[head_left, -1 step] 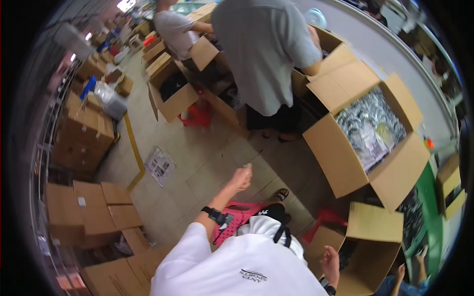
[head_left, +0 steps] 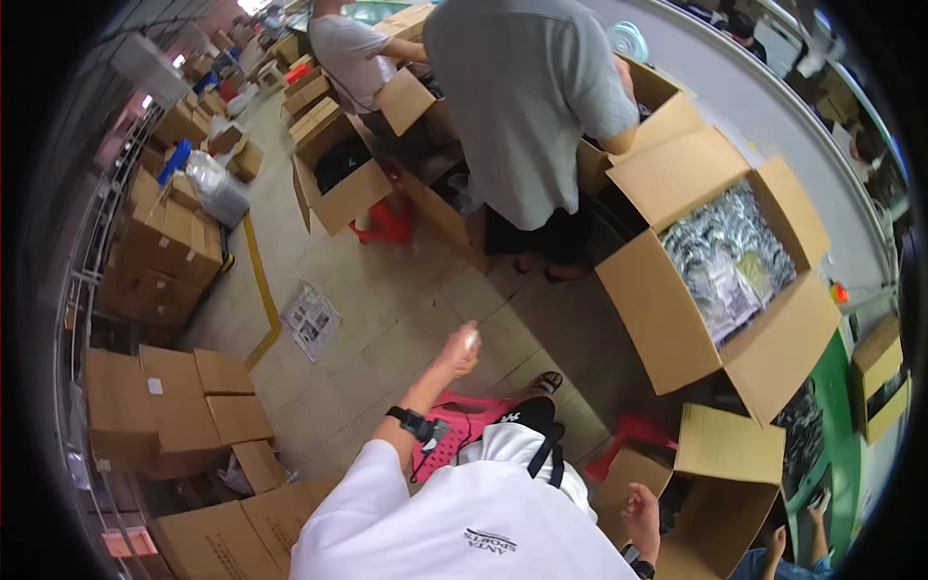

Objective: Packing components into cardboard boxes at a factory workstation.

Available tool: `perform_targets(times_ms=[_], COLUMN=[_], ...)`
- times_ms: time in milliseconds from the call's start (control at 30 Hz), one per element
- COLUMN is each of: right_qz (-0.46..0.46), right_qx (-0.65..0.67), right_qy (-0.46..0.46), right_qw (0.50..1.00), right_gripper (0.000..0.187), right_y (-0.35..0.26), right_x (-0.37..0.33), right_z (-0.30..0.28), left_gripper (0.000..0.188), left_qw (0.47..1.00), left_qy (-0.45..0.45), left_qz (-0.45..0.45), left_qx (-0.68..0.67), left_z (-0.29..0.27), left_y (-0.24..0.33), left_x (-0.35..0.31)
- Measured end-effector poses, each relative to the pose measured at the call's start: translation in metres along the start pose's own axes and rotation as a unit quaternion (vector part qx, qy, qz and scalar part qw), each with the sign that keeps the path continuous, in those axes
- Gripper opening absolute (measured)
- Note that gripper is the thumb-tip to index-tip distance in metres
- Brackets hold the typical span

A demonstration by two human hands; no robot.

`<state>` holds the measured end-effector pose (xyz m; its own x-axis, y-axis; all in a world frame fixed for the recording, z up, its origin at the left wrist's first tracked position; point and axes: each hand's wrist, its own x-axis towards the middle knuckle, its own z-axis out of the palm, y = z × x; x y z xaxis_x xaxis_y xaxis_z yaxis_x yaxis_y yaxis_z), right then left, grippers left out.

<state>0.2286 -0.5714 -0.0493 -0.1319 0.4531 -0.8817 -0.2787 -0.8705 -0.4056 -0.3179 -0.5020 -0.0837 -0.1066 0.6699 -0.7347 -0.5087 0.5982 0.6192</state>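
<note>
My left hand (head_left: 458,354) is closed and held out over the tiled floor, in front of a pink plastic stool (head_left: 448,447). A small whitish thing (head_left: 472,340) shows at its fingers, too small and blurred to name. My right hand (head_left: 641,514) is lower at the right, by the near side of an open carton (head_left: 727,440). Its fingers are loosely bent and slightly apart, and I see nothing in them. Beyond that carton, a larger open carton (head_left: 659,314) holds silvery plastic-wrapped items (head_left: 732,253).
A person in a grey shirt (head_left: 517,106) stands ahead among open cartons, another person (head_left: 348,53) beyond. Stacked cartons (head_left: 159,401) line the left side. A printed sheet (head_left: 311,322) lies on the floor. Another person's hands (head_left: 820,507) show by a green surface at lower right.
My left hand has shifted slightly left, and the whitish thing at its fingers shows more plainly. The whole view has tilted a little; my right hand stays by the near carton.
</note>
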Motion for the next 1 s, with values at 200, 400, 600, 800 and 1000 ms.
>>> perform_targets(times_ms=[200, 400, 600, 800, 1000], right_qz=[-0.024, -0.008, 0.023, 0.023, -0.04], right_qx=[-0.063, -0.035, 0.019, 0.01, 0.068], right_qy=[-0.016, 0.098, 0.145, 0.142, 0.141], right_qw=[0.998, 0.995, 0.989, 0.99, 0.987], right_gripper=[0.02, 0.019, 0.023, 0.027, 0.027], right_y=[-0.041, -0.056, -0.084, -0.117, -0.121], right_x=[0.028, 0.026, 0.051, 0.051, 0.032], right_z=[0.051, 0.082, 0.157, 0.237, 0.252], left_gripper=[0.046, 0.01, 0.034, 0.037, 0.042], left_qw=[0.976, 0.938, 0.921, 0.883, 0.779], left_qy=[0.029, 0.127, 0.011, -0.272, -0.466], left_qz=[0.051, 0.32, 0.327, 0.192, 0.077], left_qx=[-0.208, 0.045, 0.211, 0.332, 0.413], left_z=[-0.133, -0.17, -0.181, -0.066, 0.037], left_y=[0.035, 0.161, 0.255, 0.326, 0.351], left_x=[0.069, 0.276, 0.481, 0.55, 0.472])
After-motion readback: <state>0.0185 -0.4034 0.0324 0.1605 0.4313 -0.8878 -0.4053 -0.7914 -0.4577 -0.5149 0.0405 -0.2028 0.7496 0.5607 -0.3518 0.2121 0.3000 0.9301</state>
